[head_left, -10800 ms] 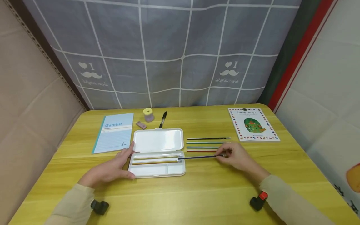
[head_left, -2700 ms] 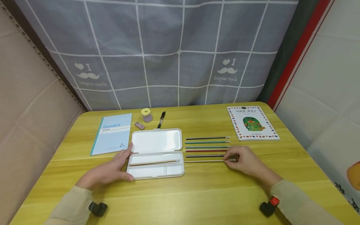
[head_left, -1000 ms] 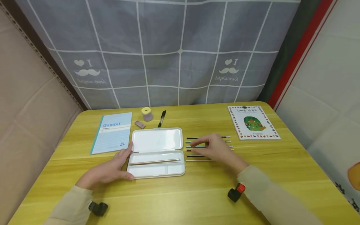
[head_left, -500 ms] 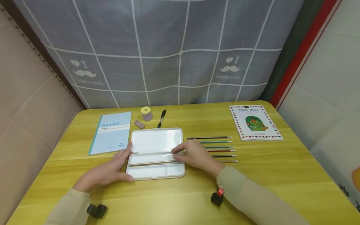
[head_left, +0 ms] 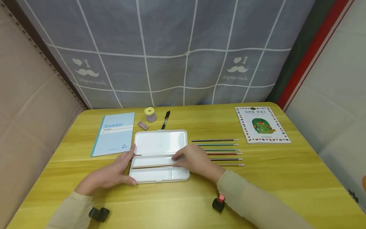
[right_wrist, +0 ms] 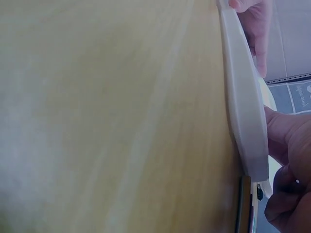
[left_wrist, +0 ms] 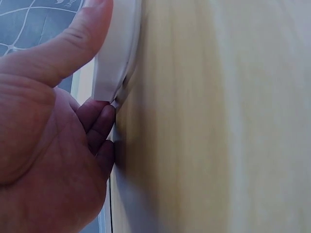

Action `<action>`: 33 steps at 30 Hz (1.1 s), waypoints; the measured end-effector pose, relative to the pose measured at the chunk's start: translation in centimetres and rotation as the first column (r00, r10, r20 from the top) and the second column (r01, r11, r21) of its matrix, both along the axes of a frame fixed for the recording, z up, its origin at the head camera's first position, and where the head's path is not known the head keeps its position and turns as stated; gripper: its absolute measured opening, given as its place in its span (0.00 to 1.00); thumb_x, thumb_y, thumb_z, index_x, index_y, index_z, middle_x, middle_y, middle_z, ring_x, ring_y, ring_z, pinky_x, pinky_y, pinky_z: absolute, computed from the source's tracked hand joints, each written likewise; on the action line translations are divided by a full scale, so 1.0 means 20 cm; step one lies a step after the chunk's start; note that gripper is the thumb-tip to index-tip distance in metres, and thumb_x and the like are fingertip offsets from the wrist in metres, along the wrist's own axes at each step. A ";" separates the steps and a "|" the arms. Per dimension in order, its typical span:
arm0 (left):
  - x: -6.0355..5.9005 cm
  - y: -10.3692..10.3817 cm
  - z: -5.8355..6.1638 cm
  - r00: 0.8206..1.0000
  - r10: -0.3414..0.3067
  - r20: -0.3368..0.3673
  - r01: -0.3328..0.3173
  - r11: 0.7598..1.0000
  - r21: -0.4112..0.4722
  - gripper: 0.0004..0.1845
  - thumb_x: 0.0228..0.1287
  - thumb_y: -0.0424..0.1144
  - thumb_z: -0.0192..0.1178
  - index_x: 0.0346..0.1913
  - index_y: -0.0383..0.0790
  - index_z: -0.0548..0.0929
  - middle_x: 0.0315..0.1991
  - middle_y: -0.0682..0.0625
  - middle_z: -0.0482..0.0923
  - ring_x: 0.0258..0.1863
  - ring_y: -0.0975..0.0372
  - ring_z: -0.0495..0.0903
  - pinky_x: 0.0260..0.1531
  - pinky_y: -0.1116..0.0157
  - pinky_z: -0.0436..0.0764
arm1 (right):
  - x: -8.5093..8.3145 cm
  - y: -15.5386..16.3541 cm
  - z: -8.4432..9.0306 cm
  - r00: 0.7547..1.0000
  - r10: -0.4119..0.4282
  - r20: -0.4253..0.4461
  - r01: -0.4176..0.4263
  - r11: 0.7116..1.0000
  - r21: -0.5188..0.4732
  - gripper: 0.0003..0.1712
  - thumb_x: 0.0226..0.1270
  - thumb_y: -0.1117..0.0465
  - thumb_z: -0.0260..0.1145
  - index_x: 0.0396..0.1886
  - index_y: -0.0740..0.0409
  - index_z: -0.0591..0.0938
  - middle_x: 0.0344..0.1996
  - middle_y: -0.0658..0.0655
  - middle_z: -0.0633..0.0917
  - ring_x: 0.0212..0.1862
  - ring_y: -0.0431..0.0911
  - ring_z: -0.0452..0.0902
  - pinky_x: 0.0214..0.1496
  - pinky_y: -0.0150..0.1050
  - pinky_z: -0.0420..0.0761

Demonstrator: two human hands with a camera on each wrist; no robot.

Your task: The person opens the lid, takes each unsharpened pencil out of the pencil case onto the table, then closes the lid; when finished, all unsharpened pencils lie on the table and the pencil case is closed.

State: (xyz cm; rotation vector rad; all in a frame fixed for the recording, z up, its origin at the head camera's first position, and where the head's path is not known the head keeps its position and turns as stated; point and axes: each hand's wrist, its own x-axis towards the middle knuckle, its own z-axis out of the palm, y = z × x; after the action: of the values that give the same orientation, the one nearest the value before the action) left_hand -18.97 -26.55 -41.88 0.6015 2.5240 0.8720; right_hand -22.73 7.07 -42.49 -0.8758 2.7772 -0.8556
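Note:
In the head view, my left hand (head_left: 114,173) holds the left end of an open white pencil case (head_left: 150,176), thumb at the near corner and fingers along the far side. The left wrist view shows the thumb (left_wrist: 73,46) against the case wall and the other fingers curled at its lower edge. A gold pencil (head_left: 152,166) lies lengthwise in the tray. My right hand (head_left: 195,160) reaches over the tray's right end, index fingertip and thumb tip apart, the thumb right at the pencil. The hand hides the pencil's right end.
Several pencils (head_left: 226,159) lie in parallel to the right of the case, partly behind my right hand. Behind the case are a black pen (head_left: 166,119), a pink eraser (head_left: 143,126) and a yellow-topped pot (head_left: 150,114). A notebook (head_left: 112,135) lies left, a picture book (head_left: 262,125) right.
A gold pencil has gone from the case to the row of pencils on the right. My right hand has since moved left, back over the tray; the left hand stays on the case.

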 end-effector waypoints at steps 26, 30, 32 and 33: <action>0.01 0.01 0.00 1.000 -0.006 -0.015 0.006 1.000 0.005 0.71 0.59 0.56 0.74 0.83 0.35 0.28 0.78 0.29 0.52 0.77 0.34 0.46 0.70 0.31 0.54 | 0.03 -0.01 0.01 0.997 0.053 -0.053 -0.052 0.999 0.013 0.03 0.65 0.59 0.78 0.36 0.45 0.94 0.35 0.40 0.91 0.36 0.35 0.82 0.37 0.33 0.79; 0.02 0.01 0.00 1.000 -0.001 -0.014 0.001 1.000 0.007 0.71 0.59 0.56 0.74 0.83 0.36 0.29 0.78 0.29 0.50 0.77 0.34 0.45 0.70 0.30 0.54 | 0.03 0.01 -0.02 0.994 0.043 -0.096 -0.053 0.994 -0.101 0.04 0.63 0.62 0.78 0.35 0.46 0.94 0.35 0.42 0.91 0.38 0.37 0.84 0.39 0.32 0.80; 0.02 0.01 0.00 1.000 0.004 -0.010 -0.004 1.000 0.003 0.71 0.59 0.57 0.74 0.83 0.36 0.29 0.79 0.28 0.47 0.78 0.34 0.44 0.70 0.31 0.53 | 0.03 0.03 -0.02 0.994 0.033 -0.105 -0.051 0.984 -0.170 0.05 0.63 0.63 0.78 0.36 0.47 0.94 0.35 0.42 0.91 0.35 0.37 0.82 0.36 0.32 0.79; 0.02 0.01 0.00 1.000 -0.001 -0.016 0.001 1.000 0.002 0.71 0.59 0.57 0.74 0.83 0.36 0.29 0.79 0.27 0.46 0.77 0.33 0.44 0.70 0.30 0.54 | 0.03 0.04 -0.02 0.995 0.027 -0.099 -0.048 0.977 -0.207 0.05 0.62 0.63 0.78 0.36 0.47 0.94 0.35 0.42 0.91 0.32 0.38 0.81 0.34 0.32 0.78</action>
State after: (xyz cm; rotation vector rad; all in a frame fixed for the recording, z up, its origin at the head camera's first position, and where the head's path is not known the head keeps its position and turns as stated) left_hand -18.65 -26.30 -41.89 0.6128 2.5370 0.8734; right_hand -22.19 7.91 -42.95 -1.0238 2.7772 -1.1449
